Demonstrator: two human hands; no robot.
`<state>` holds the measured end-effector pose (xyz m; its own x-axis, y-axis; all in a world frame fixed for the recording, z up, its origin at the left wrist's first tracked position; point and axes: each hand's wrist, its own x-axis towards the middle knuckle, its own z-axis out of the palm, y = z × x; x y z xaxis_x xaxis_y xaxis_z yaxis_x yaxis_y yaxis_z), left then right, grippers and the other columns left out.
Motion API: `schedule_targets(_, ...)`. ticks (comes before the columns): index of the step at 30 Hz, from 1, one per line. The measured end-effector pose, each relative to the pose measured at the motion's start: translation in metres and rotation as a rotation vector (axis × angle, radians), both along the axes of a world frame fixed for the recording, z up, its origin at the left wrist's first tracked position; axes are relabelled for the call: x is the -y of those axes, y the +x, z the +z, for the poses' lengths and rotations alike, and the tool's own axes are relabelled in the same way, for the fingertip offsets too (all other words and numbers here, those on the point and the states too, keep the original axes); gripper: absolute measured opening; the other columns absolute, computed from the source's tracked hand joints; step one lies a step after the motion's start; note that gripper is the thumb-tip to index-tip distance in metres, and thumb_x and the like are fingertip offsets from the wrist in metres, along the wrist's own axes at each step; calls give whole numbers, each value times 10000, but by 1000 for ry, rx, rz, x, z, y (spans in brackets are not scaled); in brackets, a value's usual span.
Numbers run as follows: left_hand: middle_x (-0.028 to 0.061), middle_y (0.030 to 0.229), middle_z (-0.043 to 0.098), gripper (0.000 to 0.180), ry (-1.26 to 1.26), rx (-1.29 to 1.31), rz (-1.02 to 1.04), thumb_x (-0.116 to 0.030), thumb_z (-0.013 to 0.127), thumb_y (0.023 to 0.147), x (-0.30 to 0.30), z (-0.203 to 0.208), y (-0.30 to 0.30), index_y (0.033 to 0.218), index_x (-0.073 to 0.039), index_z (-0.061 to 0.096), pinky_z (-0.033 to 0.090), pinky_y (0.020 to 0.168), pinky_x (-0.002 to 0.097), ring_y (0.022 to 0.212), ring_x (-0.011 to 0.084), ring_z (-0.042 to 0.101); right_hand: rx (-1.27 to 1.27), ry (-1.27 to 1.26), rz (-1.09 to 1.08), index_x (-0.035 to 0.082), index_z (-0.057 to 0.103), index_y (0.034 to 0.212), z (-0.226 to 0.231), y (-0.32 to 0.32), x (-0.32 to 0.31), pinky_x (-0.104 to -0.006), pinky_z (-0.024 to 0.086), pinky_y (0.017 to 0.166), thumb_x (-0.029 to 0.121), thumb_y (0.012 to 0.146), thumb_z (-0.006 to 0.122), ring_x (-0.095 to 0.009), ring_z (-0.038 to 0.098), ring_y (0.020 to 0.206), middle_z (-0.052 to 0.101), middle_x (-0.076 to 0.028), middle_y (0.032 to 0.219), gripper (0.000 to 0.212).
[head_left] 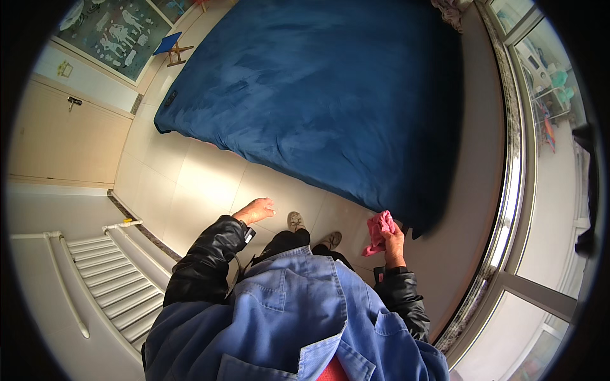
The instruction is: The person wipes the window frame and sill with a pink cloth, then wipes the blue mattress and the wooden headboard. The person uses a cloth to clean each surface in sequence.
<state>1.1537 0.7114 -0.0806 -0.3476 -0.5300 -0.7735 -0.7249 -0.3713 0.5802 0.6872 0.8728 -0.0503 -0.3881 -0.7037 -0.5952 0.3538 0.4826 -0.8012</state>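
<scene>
A crumpled pink cloth (379,232) is gripped in my right hand (394,245), its loose part hanging to the left of the fingers. That hand is just off the near right corner of a bed with a dark blue cover (305,95). My left hand (257,211) hangs over the tiled floor to the left of my shoes, its fingers loosely bent and apart, with nothing in them. Black sleeves and a blue denim overall (292,305) cover my arms and body.
White radiator (114,273) with pipes on the left wall, beside a pale wooden door (63,133). A small folding stool (170,47) stands beyond the bed's left side. Glazed window frames (508,209) and a stone sill run along the right. Light tiles (203,174) lie before the bed.
</scene>
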Motion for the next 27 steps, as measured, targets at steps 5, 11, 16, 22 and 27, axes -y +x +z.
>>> schedule_targets(5,201,1245,690,602,-38,168,6,-270,729,900,-51,-66,104,1395,20,546,513,973,356,1140,272,661,-64,33,131,25,651,1327,-12,5,42,-308,533,928,-62,806,587,-180,683,1024,718,-48,1168,532)
schedule_targets(11,66,1016,706,470,408,45,556,-253,747,863,-107,-95,161,1266,-42,628,555,750,326,876,158,680,-177,84,302,17,653,1298,-10,40,112,-309,544,907,-72,805,573,-176,682,1000,714,-42,1136,507)
schedule_targets(16,27,935,697,303,489,-189,869,-252,750,863,-128,-107,171,1101,-88,662,538,714,294,855,126,680,-187,106,404,16,651,1305,-24,88,179,-311,537,910,-47,802,609,-172,677,1008,715,-53,1125,509)
schedule_targets(22,111,920,695,500,470,-90,1044,-142,739,863,-142,-123,175,1292,67,590,536,621,304,775,179,674,-305,130,644,38,669,1255,-58,145,278,-300,535,867,-13,790,627,-160,660,958,707,-46,1055,470)
schedule_targets(27,142,995,711,557,519,-95,1185,-164,724,881,-145,-120,181,1348,81,544,544,677,309,845,201,691,-160,107,692,65,644,1279,-115,217,391,-309,548,847,17,782,650,-172,674,958,701,-62,1048,500)
